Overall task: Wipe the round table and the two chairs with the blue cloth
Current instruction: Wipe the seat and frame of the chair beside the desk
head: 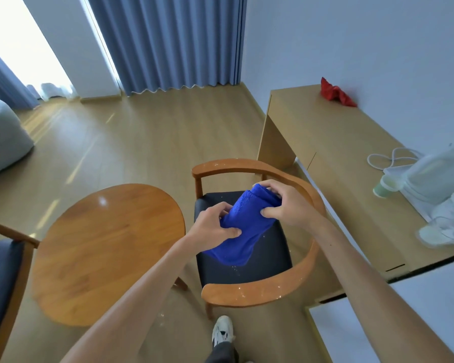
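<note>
The blue cloth [243, 226] is hanging bunched in the air above the dark seat of the near chair [260, 289], not touching it. The left hand [215, 225] is pinching its lower left edge, thumb and fingers curled into the fabric, while the right hand [283, 203] is gripping its upper end with fingers curled over the top. White specks are dotting the chair's curved wooden armrest and seat. The round table [108, 247] is standing just left of that chair, and a second chair [3, 279] is showing partly at the left edge. A wooden desk [333, 153] is running along the right wall, carrying a red cloth [336, 94] at its far end.
</note>
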### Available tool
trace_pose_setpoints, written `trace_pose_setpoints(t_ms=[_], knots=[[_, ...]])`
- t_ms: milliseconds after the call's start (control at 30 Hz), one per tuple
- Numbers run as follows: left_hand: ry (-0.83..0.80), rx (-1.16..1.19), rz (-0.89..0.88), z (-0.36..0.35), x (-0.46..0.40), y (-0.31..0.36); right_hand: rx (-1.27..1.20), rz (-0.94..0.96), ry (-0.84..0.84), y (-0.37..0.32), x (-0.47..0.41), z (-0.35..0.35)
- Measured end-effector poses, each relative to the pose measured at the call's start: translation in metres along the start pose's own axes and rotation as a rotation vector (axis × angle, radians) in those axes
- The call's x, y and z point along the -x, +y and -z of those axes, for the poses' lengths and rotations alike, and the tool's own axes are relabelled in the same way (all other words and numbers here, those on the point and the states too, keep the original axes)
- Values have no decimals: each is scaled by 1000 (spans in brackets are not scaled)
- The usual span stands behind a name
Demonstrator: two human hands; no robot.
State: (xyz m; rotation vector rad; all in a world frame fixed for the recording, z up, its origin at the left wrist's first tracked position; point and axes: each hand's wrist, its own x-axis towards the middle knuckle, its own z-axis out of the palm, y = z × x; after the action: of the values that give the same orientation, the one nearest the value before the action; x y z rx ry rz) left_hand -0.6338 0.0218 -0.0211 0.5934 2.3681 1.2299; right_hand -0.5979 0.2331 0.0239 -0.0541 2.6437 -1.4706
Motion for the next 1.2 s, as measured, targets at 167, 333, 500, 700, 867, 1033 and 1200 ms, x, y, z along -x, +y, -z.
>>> trace_pose_setpoints(t_ms=[167,333,500,700,867,1033,1200], knots=[[-53,-57,-19,-9,-32,3,167,-4,-89,21,-16,17],[-118,-130,-27,-10,-79,5,259,-20,-138,38,-41,35],[-183,-244,-74,-10,-121,6,434,-37,-195,49,-69,50],[-224,-384,-75,-27,-156,9,576,-44,-324,66,-93,45],[-213,-455,-43,-53,-181,11,567,-147,-369,100,-108,43],[-164,-522,34,-87,-197,0,498,-155,-371,141,-113,36],[-118,-520,89,-112,-201,-21,472,-189,-357,172,-117,19]])
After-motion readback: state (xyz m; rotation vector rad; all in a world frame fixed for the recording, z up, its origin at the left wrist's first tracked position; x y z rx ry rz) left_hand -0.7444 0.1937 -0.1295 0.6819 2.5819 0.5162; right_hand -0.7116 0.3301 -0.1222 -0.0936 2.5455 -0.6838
